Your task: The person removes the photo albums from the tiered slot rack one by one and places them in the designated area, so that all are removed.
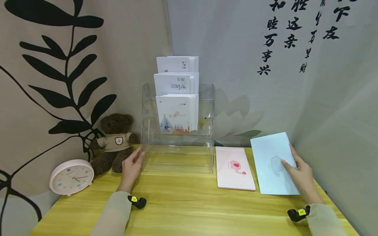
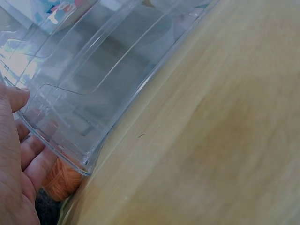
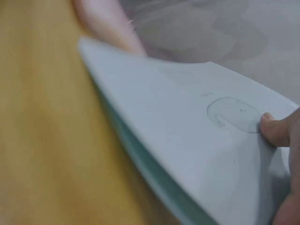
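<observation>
My left hand [image 1: 133, 167] holds the left side of a clear tiered rack [image 1: 178, 160]. In the left wrist view, the thumb lies along the edge of the clear side panel, with the other fingers on its outer side. White booklets [image 1: 174, 113] stand in the rack's upper tiers. On the right, my right hand [image 1: 304, 178] grips a light blue notebook [image 1: 271, 147] by its right edge, thumb on the cover beside a whale drawing. The right wrist view shows the notebook tilted. Between rack and notebook lies a pink notebook [image 1: 233, 157] with an elephant drawing.
A brown teddy bear [image 1: 110, 147] sits left of the rack, with a round pink clock [image 1: 72, 177] nearer the table's left edge. Orange yarn [image 2: 63, 180] shows beside the rack's lower corner. Curtains back the wooden table [image 1: 189, 206].
</observation>
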The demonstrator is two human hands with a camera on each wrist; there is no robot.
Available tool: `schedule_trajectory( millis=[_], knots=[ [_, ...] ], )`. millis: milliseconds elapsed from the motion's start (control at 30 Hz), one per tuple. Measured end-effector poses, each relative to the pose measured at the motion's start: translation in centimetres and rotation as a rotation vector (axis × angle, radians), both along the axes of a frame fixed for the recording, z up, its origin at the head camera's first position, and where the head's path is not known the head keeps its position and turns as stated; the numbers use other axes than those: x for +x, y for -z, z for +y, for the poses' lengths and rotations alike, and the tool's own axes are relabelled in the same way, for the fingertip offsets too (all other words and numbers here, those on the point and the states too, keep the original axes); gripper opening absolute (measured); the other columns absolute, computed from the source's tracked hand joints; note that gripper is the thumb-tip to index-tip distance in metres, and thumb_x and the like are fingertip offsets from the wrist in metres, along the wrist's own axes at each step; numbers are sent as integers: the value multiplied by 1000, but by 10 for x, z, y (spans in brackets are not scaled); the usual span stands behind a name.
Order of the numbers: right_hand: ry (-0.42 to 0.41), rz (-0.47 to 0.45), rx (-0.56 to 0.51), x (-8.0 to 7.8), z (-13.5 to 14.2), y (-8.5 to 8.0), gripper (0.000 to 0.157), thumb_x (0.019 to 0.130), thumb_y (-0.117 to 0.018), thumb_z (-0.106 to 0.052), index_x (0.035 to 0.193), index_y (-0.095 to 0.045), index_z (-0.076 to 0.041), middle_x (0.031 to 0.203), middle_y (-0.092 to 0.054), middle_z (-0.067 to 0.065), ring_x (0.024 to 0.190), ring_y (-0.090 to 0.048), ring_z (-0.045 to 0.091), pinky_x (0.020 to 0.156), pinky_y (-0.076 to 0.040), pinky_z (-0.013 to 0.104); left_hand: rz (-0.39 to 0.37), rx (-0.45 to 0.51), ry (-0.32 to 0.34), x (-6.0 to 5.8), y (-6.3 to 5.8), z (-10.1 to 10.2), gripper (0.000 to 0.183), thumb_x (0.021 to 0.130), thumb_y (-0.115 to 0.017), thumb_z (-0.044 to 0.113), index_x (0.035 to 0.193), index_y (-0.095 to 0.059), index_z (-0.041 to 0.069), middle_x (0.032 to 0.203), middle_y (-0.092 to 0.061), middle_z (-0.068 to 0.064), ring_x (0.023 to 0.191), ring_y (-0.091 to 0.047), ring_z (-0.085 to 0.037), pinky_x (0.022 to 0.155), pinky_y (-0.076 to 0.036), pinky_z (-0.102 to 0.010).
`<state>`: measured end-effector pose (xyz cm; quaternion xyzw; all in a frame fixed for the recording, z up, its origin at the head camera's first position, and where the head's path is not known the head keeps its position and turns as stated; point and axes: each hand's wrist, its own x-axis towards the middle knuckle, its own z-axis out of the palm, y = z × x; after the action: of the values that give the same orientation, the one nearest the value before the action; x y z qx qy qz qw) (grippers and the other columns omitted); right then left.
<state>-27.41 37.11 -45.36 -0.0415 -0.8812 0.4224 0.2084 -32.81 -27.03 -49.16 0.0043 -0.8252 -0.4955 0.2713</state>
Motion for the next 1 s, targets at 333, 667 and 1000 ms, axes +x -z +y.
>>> schedule_trajectory(
  millis=[333, 667, 1000],
  knots=[
    [30, -15, -66, -4, 6, 28, 72, 103, -58, -38, 159, -12, -44, 164, -15, 11, 147, -18, 49, 105, -28, 73, 29, -17, -2, -2, 0, -1, 44, 100, -61, 47, 142, -57, 37, 132, -66, -4, 115, -66, -22, 91, -55, -44],
    [27, 5, -67, -8, 11, 46, 73, 103, -61, -31, 161, -15, -35, 164, -18, 13, 148, -17, 47, 115, -20, 65, 13, -10, 2, 2, 1, -2, 44, 100, -61, 47, 143, -57, 37, 134, -64, -4, 118, -65, -22, 94, -54, -43],
    [59, -72, 14, -22, 14, 51, 73, 103, -58, -37, 162, -18, -22, 159, -23, 27, 143, -23, 54, 112, -22, 68, 5, -13, 11, 0, 1, -3, 46, 100, -60, 48, 144, -55, 37, 137, -62, -4, 121, -63, -23, 96, -52, -45]
  ],
)
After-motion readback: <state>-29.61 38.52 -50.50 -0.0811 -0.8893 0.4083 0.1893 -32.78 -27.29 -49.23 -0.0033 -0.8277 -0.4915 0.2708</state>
